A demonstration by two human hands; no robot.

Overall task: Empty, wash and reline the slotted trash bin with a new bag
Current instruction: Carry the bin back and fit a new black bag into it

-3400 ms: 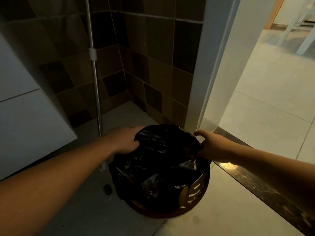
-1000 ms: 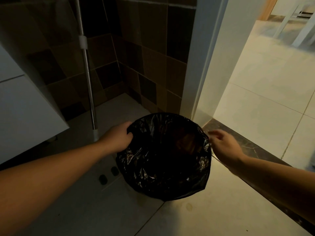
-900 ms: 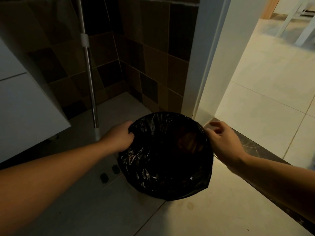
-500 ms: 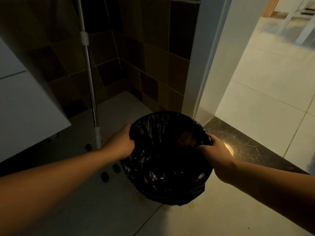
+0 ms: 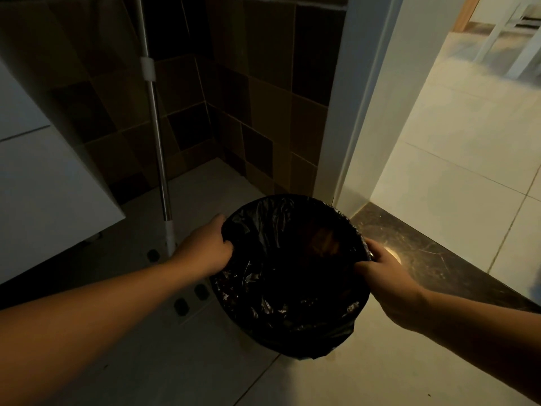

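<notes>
Both hands, left hand (image 5: pixel 205 253) and right hand (image 5: pixel 383 271), are gripping the thin, slippery black bag (image 5: pixel 287 288) at opposite edges of the bin's rim, where I am judging it handles best.

Single head-worn wide-angle view, looking steeply down and forward, close above floor level, doorway at right

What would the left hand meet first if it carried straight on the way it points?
Probably the black bag itself: the left hand grips its near rim and points across the dark opening.
</notes>
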